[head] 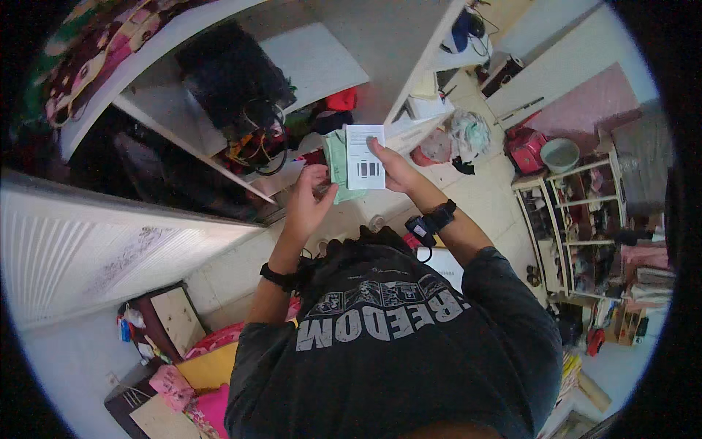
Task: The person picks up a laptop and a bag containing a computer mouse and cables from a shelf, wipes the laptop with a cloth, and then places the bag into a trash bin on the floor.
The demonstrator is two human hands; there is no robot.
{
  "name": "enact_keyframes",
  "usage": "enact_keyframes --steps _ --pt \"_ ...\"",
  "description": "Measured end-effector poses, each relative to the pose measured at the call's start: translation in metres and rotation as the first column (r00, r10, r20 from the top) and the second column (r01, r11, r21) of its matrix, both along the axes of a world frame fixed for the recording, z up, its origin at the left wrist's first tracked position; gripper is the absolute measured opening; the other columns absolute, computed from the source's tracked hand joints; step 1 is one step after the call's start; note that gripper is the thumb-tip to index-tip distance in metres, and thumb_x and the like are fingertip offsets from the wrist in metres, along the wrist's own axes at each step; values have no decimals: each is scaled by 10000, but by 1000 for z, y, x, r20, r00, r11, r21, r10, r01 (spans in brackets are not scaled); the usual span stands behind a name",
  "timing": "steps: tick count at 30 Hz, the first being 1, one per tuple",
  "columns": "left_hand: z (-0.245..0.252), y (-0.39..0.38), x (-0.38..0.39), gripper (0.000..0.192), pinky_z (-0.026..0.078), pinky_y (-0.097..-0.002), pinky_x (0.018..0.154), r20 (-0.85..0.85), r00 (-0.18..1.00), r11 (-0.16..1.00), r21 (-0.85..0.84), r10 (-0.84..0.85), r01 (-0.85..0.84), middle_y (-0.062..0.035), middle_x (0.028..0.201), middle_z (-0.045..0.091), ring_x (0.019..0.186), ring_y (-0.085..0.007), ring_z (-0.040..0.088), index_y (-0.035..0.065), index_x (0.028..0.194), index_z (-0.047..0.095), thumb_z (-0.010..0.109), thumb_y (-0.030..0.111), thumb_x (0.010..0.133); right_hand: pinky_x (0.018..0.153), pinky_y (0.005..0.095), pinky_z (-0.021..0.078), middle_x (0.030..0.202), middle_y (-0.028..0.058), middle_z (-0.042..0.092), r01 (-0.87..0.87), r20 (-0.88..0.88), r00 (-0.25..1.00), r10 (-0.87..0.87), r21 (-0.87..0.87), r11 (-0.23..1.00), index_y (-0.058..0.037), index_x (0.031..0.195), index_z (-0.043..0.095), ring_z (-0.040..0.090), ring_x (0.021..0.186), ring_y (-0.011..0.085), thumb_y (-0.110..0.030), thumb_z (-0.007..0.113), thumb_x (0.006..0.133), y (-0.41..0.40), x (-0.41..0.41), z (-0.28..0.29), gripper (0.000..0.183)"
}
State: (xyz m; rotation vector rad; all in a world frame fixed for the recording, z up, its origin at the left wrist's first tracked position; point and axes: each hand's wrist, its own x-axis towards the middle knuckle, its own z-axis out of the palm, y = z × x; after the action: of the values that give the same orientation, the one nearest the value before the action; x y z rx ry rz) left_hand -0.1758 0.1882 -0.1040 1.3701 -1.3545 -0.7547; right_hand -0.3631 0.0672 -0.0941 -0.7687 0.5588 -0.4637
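My right hand (396, 167) holds a white printed paper or booklet (366, 173) with its thumb on the upper right part. The paper bears writing and small dark drawings. Directly behind it and to its left shows a light green folded item (337, 162), perhaps cloth; whether my right hand grips this too is hidden. My left hand (312, 197) is just left of the green item, thumb and fingers apart and curved towards its edge. Nothing is plainly held in it.
A cabinet shelf (312, 60) with a black bag (233, 71) and cables is ahead on the left. To the right are a crumpled pale bag (470, 134) on the floor, a grey-green basin (559, 155) and a rack (587, 203). A white door-like panel (109, 241) stands at left.
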Motion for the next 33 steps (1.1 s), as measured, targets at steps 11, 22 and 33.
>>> enact_keyframes --steps 11,22,33 --pt "3 -38 -32 333 464 -244 729 -114 971 974 62 -212 220 -102 998 594 942 -153 593 3 1128 429 569 2 827 784 289 502 1059 88 610 83 -87 992 -91 -96 992 9 1208 473 606 931 154 -434 389 944 -14 -41 -30 523" --pt "-50 -133 -128 309 506 -294 675 -400 885 792 448 -237 414 -94 1000 590 866 -158 580 37 1112 470 594 138 847 618 255 488 844 25 626 401 -202 882 -426 -155 903 -11 1068 560 597 698 90 -347 516 914 -56 -130 -104 371" --pt "-113 -216 -272 261 458 -249 585 -567 704 230 685 -428 692 -28 847 563 668 -117 533 30 1040 550 554 246 893 589 245 463 844 82 614 743 -448 452 -771 -288 603 13 1060 554 563 673 128 -541 442 882 -62 -245 -174 592"
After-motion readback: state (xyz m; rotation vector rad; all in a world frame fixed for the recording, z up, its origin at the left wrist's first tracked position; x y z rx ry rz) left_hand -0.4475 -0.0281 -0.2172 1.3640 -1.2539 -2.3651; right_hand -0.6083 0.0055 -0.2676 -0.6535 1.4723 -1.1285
